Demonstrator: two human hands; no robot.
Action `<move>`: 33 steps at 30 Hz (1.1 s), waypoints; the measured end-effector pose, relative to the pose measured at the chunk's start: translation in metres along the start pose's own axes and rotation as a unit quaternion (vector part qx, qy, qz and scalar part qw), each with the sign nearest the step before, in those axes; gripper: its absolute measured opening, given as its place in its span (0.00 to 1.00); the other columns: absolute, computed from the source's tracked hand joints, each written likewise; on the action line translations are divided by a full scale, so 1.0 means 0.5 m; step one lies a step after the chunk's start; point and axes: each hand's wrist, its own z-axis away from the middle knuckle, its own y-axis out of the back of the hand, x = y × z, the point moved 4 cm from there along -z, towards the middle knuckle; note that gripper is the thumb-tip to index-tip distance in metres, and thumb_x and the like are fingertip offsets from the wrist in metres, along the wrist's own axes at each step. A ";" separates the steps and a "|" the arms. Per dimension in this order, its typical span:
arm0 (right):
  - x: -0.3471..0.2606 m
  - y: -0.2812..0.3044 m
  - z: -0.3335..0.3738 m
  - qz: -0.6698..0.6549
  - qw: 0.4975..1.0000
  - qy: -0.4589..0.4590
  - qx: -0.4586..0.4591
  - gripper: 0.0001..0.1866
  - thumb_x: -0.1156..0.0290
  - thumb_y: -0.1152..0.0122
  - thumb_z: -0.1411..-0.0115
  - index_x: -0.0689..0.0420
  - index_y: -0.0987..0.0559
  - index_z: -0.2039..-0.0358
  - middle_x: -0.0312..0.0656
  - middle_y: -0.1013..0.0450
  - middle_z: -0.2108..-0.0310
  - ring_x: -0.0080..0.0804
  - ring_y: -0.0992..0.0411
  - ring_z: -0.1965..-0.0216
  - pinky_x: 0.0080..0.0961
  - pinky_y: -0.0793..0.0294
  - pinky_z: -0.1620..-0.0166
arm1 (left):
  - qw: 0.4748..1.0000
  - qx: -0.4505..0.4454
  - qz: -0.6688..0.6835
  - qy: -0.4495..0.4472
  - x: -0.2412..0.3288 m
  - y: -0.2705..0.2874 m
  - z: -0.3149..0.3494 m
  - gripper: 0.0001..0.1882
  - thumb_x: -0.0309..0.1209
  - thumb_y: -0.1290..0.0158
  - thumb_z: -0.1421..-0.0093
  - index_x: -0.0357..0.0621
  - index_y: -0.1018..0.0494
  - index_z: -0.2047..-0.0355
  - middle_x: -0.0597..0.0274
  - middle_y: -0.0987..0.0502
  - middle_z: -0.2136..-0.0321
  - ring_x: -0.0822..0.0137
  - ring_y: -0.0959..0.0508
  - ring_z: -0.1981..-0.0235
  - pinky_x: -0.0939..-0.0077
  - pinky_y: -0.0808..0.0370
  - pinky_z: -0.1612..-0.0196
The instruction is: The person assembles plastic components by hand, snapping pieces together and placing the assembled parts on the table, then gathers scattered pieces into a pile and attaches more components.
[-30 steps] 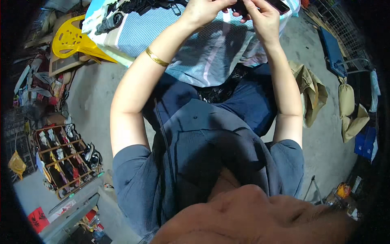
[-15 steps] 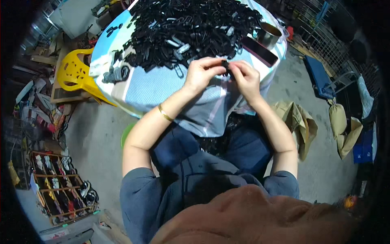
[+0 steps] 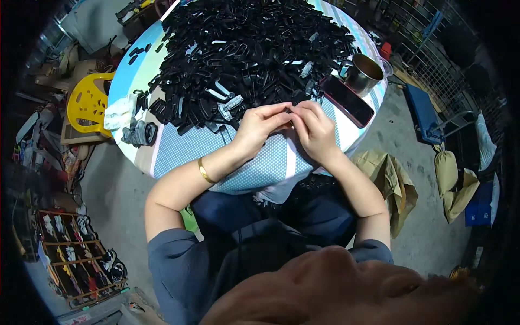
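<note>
Both grips, left hand [image 3: 260, 127] and right hand [image 3: 314, 130], pinch one small black part [image 3: 290, 112] mid-frame above the bench [image 3: 254, 162], and it could slip into the black pile [image 3: 244, 49].

A single head-worn fisheye view looks steeply down from above the seated person, whose own head fills the lower edge. It faces forward over the lap to the round worktop [image 3: 179, 149], with both hands [image 3: 287, 130] near the centre, fairly close. Straight edges bow toward the dark rim, where the floor and a yellow plastic chair [image 3: 86, 103] show.
</note>
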 end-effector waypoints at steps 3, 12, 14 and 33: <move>0.010 -0.005 0.006 -0.132 0.981 -0.143 -0.015 0.11 0.73 0.37 0.49 0.61 0.26 0.65 0.42 0.29 0.69 0.28 0.27 0.74 0.20 0.29 0.74 | 0.999 -0.028 0.012 -0.006 0.033 0.000 -0.005 0.17 0.25 0.53 0.38 0.31 0.32 0.50 0.55 0.25 0.59 0.69 0.24 0.59 0.76 0.26 0.54; -0.030 -0.033 0.004 -0.141 0.959 -0.219 -0.116 0.15 0.71 0.35 0.49 0.66 0.24 0.63 0.45 0.26 0.74 0.30 0.27 0.77 0.21 0.29 0.74 | 0.951 -0.112 -0.229 -0.174 0.109 0.027 0.017 0.13 0.22 0.51 0.42 0.36 0.25 0.57 0.60 0.23 0.62 0.73 0.25 0.62 0.81 0.28 0.58; -0.053 -0.042 -0.012 -0.056 0.990 -0.117 -0.064 0.14 0.72 0.35 0.50 0.67 0.23 0.66 0.51 0.26 0.76 0.40 0.26 0.77 0.27 0.28 0.74 | 0.941 -0.103 -0.260 -0.192 0.114 0.039 0.020 0.12 0.22 0.51 0.43 0.36 0.25 0.58 0.61 0.23 0.63 0.73 0.25 0.62 0.82 0.28 0.58; -0.007 -0.067 -0.051 0.107 0.960 -0.148 -0.214 0.09 0.74 0.39 0.49 0.60 0.22 0.65 0.46 0.27 0.67 0.40 0.27 0.70 0.27 0.27 0.64 | 0.674 -0.350 -0.566 -0.320 -0.005 -0.022 0.116 0.14 0.34 0.44 0.49 0.38 0.31 0.67 0.55 0.28 0.72 0.58 0.29 0.65 0.69 0.31 0.58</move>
